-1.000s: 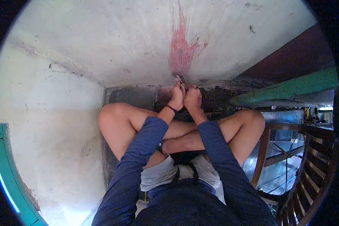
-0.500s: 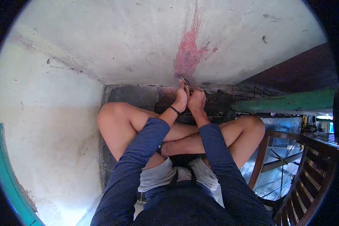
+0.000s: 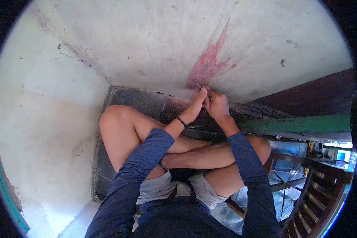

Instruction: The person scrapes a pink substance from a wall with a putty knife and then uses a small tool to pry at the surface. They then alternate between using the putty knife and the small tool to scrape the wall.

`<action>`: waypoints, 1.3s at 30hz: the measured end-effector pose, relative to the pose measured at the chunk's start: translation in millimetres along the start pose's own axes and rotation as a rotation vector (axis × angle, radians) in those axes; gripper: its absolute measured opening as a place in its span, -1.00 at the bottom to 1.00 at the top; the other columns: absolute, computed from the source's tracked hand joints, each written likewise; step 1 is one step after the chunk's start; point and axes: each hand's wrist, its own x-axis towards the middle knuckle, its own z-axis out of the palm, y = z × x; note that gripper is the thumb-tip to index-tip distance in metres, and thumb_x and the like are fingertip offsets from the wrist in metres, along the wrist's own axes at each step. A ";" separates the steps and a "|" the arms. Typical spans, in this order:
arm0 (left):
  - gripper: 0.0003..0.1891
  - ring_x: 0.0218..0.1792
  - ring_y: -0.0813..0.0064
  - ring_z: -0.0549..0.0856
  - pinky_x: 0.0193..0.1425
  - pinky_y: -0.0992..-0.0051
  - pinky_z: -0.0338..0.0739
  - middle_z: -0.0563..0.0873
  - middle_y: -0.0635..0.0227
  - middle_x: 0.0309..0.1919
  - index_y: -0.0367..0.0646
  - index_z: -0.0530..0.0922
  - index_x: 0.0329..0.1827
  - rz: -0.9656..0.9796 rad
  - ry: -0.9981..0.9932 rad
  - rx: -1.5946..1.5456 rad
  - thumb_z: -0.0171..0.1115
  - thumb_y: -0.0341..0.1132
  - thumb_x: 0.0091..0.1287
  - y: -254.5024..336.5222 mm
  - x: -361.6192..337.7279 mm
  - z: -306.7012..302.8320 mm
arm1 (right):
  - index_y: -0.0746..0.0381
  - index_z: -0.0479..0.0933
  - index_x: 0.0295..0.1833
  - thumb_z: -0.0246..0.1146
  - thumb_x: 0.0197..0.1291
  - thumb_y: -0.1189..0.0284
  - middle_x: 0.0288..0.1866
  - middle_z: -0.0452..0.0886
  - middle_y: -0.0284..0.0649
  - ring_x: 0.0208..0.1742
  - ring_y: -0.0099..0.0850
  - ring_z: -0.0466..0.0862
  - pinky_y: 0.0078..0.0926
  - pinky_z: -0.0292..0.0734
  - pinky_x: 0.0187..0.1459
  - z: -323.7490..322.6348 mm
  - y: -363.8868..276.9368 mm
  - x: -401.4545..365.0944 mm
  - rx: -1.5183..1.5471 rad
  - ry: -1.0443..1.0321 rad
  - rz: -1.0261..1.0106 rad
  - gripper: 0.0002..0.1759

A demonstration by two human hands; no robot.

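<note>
Both of my hands are together low on the wall [image 3: 146, 51], at the bottom of a scratched red patch [image 3: 208, 63]. A thin, flat, metal-looking tool [image 3: 198, 85] sticks out past the fingers, its tip at or very near the red surface. My left hand [image 3: 197, 103], with a dark bracelet at the wrist, is closed with its thumb along the tool. Beside it, my right hand [image 3: 218, 106] is curled round the tool's lower part. The fingers hide most of the tool, so its exact kind cannot be made out.
My crossed legs [image 3: 190, 156] rest on dark floor tiles [image 3: 137, 101] in the wall corner. On the right are a green beam [image 3: 301, 125] and a slatted wooden chair [image 3: 313, 190]. A green frame [image 3: 2, 170] edges the left wall.
The view has tilted, so the wall and red patch appear slanted. Both hands have shifted slightly right in view, with the tool still held at the lower end of the red patch.
</note>
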 end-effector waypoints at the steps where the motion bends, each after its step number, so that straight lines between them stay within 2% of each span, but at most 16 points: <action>1: -0.51 -0.42 0.64 0.38 -0.32 0.51 0.31 0.42 0.52 -0.47 -0.01 0.40 -0.27 0.045 -0.002 0.097 -0.21 0.23 0.48 -4.9 2.1 -1.5 | 0.13 0.62 0.00 0.20 0.21 0.26 -0.28 0.67 0.05 -0.28 0.11 0.66 0.03 0.58 -0.21 10.6 8.6 -2.7 0.045 0.012 -0.017 -0.70; 4: -0.44 -0.26 0.56 0.42 -0.16 0.50 0.36 0.41 0.45 -0.31 -0.14 0.36 -0.06 -0.072 0.057 0.207 -0.17 0.26 0.44 -48.5 10.7 -21.1 | 0.13 0.61 0.02 0.22 0.17 0.34 -0.26 0.67 0.03 -0.28 0.09 0.66 0.01 0.59 -0.21 39.5 26.6 -7.2 0.120 0.045 -0.032 -0.71; 7: -0.38 -0.21 0.50 0.41 -0.08 0.48 0.37 0.39 0.38 -0.24 -0.17 0.30 0.03 -0.042 -0.009 0.197 -0.13 0.29 0.41 -40.7 5.4 -20.3 | 0.10 0.61 0.05 0.25 0.12 0.38 -0.26 0.68 0.01 -0.28 0.06 0.67 -0.04 0.60 -0.23 37.5 16.7 -9.4 0.100 0.108 -0.012 -0.66; 12: -0.39 -0.18 0.46 0.39 -0.03 0.43 0.36 0.34 0.33 -0.19 -0.21 0.26 0.01 0.165 -0.001 0.249 -0.08 0.26 0.38 -42.4 7.1 -13.5 | 0.00 0.61 0.09 0.28 0.04 0.40 -0.31 0.67 -0.01 -0.31 0.01 0.67 -0.10 0.61 -0.27 40.9 18.8 -8.3 0.135 0.265 -0.055 -0.58; 15: -0.43 -0.15 0.46 0.37 -0.02 0.41 0.37 0.34 0.31 -0.19 -0.21 0.26 -0.01 0.167 0.006 0.260 0.01 0.20 0.37 -42.7 7.6 -16.1 | -0.05 0.60 0.11 0.27 0.03 0.40 -0.33 0.67 0.00 -0.31 0.02 0.67 -0.08 0.61 -0.27 34.8 11.9 -9.1 0.113 0.159 0.046 -0.55; 19: -0.44 -0.13 0.45 0.41 0.00 0.38 0.38 0.39 0.27 -0.19 -0.22 0.29 -0.03 0.329 0.049 0.462 0.17 0.14 0.31 -37.4 4.8 -10.2 | -0.03 0.60 0.13 0.26 0.06 0.34 -0.30 0.67 0.03 -0.29 0.04 0.67 -0.05 0.60 -0.25 43.2 23.6 -11.3 0.130 0.126 0.021 -0.56; 22: -0.44 -0.14 0.44 0.45 -0.03 0.36 0.40 0.45 0.26 -0.21 -0.23 0.33 -0.06 -0.002 0.157 0.272 0.25 0.12 0.27 -37.5 8.3 -7.2 | 0.00 0.60 0.12 0.25 0.07 0.30 -0.32 0.67 0.04 -0.30 0.05 0.67 -0.04 0.60 -0.23 64.5 43.3 -16.0 -0.019 -0.077 0.119 -0.57; 24: -0.45 -0.14 0.44 0.47 -0.03 0.37 0.42 0.48 0.25 -0.21 -0.25 0.36 -0.08 0.007 0.191 0.239 0.28 0.10 0.26 -35.5 6.1 -3.1 | 0.06 0.64 0.04 0.25 0.07 0.28 -0.35 0.66 0.05 -0.31 0.05 0.67 -0.04 0.59 -0.22 61.1 39.6 -12.8 -0.175 -0.246 0.152 -0.63; 25: -0.45 -0.13 0.45 0.48 -0.03 0.37 0.42 0.50 0.25 -0.21 -0.26 0.37 -0.09 0.018 0.211 0.223 0.29 0.10 0.26 -32.9 7.7 -3.2 | 0.06 0.65 0.01 0.24 0.08 0.27 -0.36 0.66 0.05 -0.32 0.06 0.67 -0.03 0.59 -0.22 58.7 36.6 -13.6 -0.089 -0.132 0.136 -0.65; 27: -0.57 -0.17 0.51 0.51 -0.06 0.43 0.45 0.56 0.34 -0.25 -0.24 0.44 -0.14 0.210 0.107 0.406 0.26 0.01 0.31 -24.1 10.6 -5.0 | 0.07 0.68 -0.05 0.23 0.10 0.25 -0.37 0.66 0.06 -0.33 0.07 0.67 -0.02 0.59 -0.21 37.6 15.2 -11.9 0.080 0.088 0.095 -0.69; 28: -0.62 -0.19 0.54 0.52 -0.07 0.46 0.46 0.59 0.39 -0.27 -0.23 0.48 -0.17 0.299 0.056 0.495 0.25 -0.04 0.34 -21.7 10.5 -5.3 | 0.04 0.67 -0.03 0.22 0.12 0.23 -0.37 0.66 0.06 -0.32 0.06 0.67 -0.01 0.59 -0.21 35.4 12.6 -7.7 0.122 0.116 0.099 -0.68; 29: -0.63 -0.21 0.54 0.53 -0.10 0.47 0.47 0.59 0.40 -0.30 -0.23 0.48 -0.18 0.249 0.055 0.489 0.26 -0.05 0.33 -16.1 9.9 -3.9 | 0.01 0.67 -0.01 0.21 0.13 0.22 -0.36 0.66 0.06 -0.32 0.06 0.67 0.00 0.59 -0.21 34.3 11.8 -5.9 0.163 0.139 0.108 -0.68; 31: -0.64 -0.25 0.54 0.54 -0.16 0.47 0.48 0.59 0.41 -0.34 -0.24 0.50 -0.21 0.133 0.048 0.471 0.27 -0.06 0.33 -6.4 3.7 2.1 | 0.00 0.66 0.01 0.20 0.15 0.20 -0.36 0.66 0.07 -0.31 0.07 0.67 -0.01 0.58 -0.23 34.8 11.2 -17.9 0.156 0.097 0.153 -0.67; 34: -0.55 -0.35 0.52 0.49 -0.30 0.42 0.44 0.48 0.37 -0.42 -0.24 0.39 -0.21 0.067 0.112 0.276 0.40 -0.07 0.21 -45.5 17.5 -9.1 | 0.06 0.66 0.02 0.21 0.20 0.18 -0.36 0.64 0.10 -0.29 0.10 0.66 -0.06 0.56 -0.28 33.0 13.6 -11.9 0.010 -0.053 0.198 -0.66; 37: -0.58 -0.35 0.54 0.49 -0.31 0.44 0.44 0.50 0.35 -0.41 -0.24 0.40 -0.25 0.191 0.054 0.432 0.39 -0.08 0.22 -25.1 13.2 -4.3 | 0.07 0.67 0.01 0.21 0.19 0.17 -0.37 0.64 0.10 -0.30 0.08 0.67 -0.07 0.56 -0.29 33.9 12.1 -13.9 0.151 0.096 0.147 -0.65; 39: -0.62 -0.29 0.55 0.54 -0.22 0.44 0.48 0.60 0.34 -0.36 -0.26 0.49 -0.27 0.173 0.078 0.435 0.34 -0.07 0.27 -37.2 18.8 -9.6 | 0.05 0.66 0.03 0.21 0.18 0.18 -0.37 0.64 0.09 -0.30 0.07 0.67 -0.08 0.57 -0.30 39.1 17.3 -13.5 0.162 0.072 0.164 -0.65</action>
